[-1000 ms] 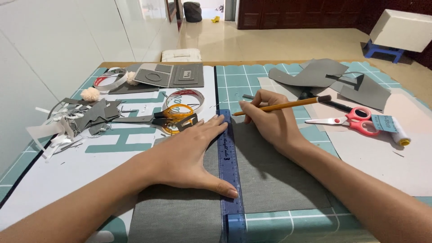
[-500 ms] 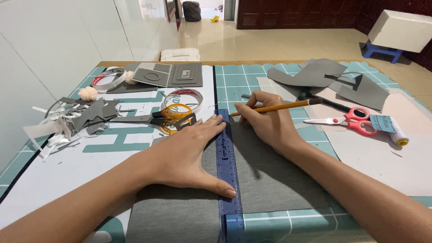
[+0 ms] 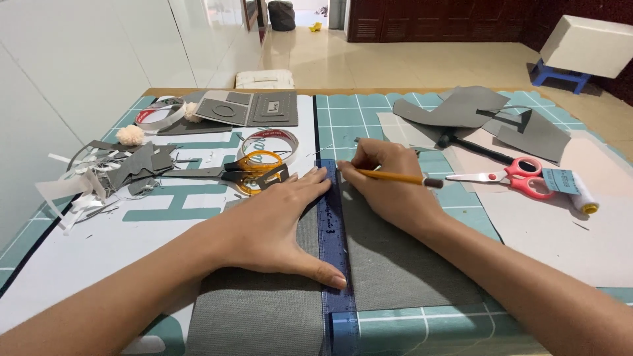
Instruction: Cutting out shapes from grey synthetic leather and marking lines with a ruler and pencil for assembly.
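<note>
A blue ruler [image 3: 335, 264] lies lengthwise over a sheet of grey fabric [image 3: 395, 264] on the cutting mat. My left hand [image 3: 277, 224] presses flat on the fabric and on the ruler's left edge, thumb against the ruler. My right hand [image 3: 389, 184] grips a yellow pencil [image 3: 399, 177], its tip at the ruler's right edge near the far end.
Yellow-handled scissors [image 3: 254, 173] and a tape roll [image 3: 269, 142] lie just beyond my left hand. Red-handled scissors [image 3: 514, 177] and a glue tube [image 3: 580, 194] sit at the right. Grey scraps [image 3: 132, 165], cut card pieces [image 3: 247, 109] and grey offcuts [image 3: 468, 109] lie at the back. The green mat [image 3: 349, 125] covers the table.
My right hand has slid the pencil tip along the ruler's edge toward the far end. The left hand holds the ruler in the same place.
</note>
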